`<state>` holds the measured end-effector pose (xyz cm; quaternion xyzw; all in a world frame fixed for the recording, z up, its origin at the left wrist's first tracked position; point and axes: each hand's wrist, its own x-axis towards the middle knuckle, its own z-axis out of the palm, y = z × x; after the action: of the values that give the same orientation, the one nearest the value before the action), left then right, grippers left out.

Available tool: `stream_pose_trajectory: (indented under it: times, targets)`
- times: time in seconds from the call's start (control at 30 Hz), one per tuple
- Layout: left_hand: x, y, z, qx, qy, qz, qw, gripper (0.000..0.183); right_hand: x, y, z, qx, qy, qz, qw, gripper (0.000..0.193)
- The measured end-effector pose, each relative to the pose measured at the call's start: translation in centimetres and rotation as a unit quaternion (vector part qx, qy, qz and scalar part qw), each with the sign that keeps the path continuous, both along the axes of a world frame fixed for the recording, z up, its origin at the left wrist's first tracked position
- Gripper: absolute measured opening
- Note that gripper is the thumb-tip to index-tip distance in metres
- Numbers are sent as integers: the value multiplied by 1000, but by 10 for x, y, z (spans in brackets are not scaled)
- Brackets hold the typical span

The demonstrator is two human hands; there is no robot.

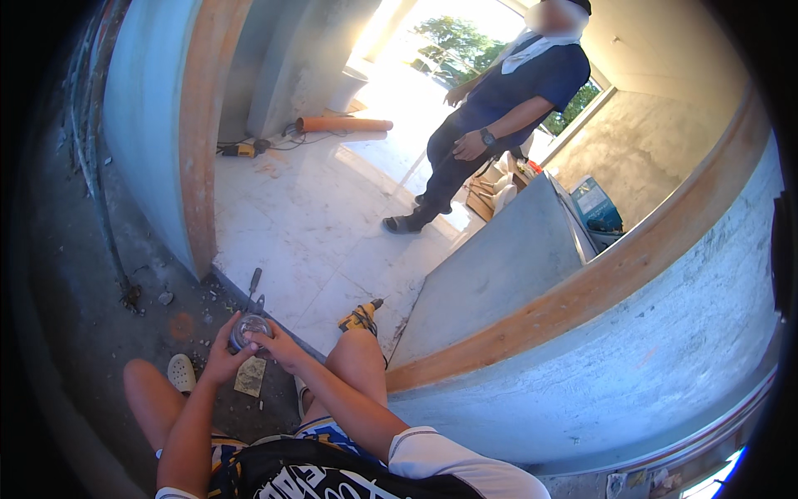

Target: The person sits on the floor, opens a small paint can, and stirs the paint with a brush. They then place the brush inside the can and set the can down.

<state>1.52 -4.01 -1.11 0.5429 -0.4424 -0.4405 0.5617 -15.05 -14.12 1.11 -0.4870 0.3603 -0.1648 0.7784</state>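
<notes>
Between my knees, both hands are around a small clear round jar [248, 323]. My left hand [223, 356] is closed on its left side. My right hand [283, 346] is closed at its right side, with fingers over the top; what lies inside the jar is too small to make out. Just beyond the jar, a dark-handled hand tool [254, 281] and what looks like a pair of pliers [259, 303] lie at the edge of the tiled floor. A yellow drill [361, 317] lies on the tiles beside my right knee.
A co-worker [499, 100] stands on the pale tiles [307, 241] ahead. Wood-edged walls [199, 125] flank the doorway. An orange pipe [345, 124] and a yellow power tool [241, 150] lie farther back. A flat board fragment [249, 378] and rubble lie near my feet.
</notes>
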Motion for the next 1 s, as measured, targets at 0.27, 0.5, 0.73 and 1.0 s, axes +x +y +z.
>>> stream_pose_trajectory:
  times: [0.27, 0.5, 0.73, 1.0]
  targets:
    - [2, -1, -1, 26, 33, 17, 999, 89, 1, -3, 7, -118, 17, -35, 992, 73]
    - [-3, 4, -3, 63, -37, -9, 997, 89, -5, -16, 16, -191, 6, -80, 978, 49]
    - [-6, 4, 7, 111, -14, -16, 994, 87, -5, -12, 15, -229, 27, -117, 966, 49]
    - [-6, 5, 7, 69, -58, -5, 996, 81, -8, -16, 7, -140, -4, -160, 977, 42]
